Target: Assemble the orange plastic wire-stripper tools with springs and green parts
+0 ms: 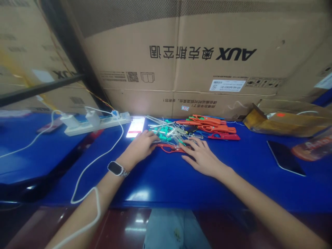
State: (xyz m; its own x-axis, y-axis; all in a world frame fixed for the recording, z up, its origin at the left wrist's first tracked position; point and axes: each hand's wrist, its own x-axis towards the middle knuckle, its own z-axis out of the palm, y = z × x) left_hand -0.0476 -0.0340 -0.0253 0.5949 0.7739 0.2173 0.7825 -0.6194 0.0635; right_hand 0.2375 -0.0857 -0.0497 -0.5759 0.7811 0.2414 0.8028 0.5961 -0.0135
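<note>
An orange-red lighter casing point(168, 148), long with a looped handle, lies on the blue table between my two hands. My left hand point(142, 147) has its fingers curled together at the casing's left end. Spread and stretched out, the fingers of my right hand point(202, 154) rest at its right end, touching small parts there. Just behind sits a pile of green plastic parts point(164, 133), mixed with metal tubes point(160, 121) and thin white wires. Several more orange and red lighter casings point(218, 128) are heaped behind my right hand. My fingers hide some small pieces.
A lit phone point(136, 127) lies by my left hand, near a power strip point(95, 123) with plugs. A white cable point(85, 173) crosses my left forearm. On the right are a dark phone point(285, 158), a jar point(313, 147) and an open carton point(282, 121). Large cardboard point(176, 79) stands behind.
</note>
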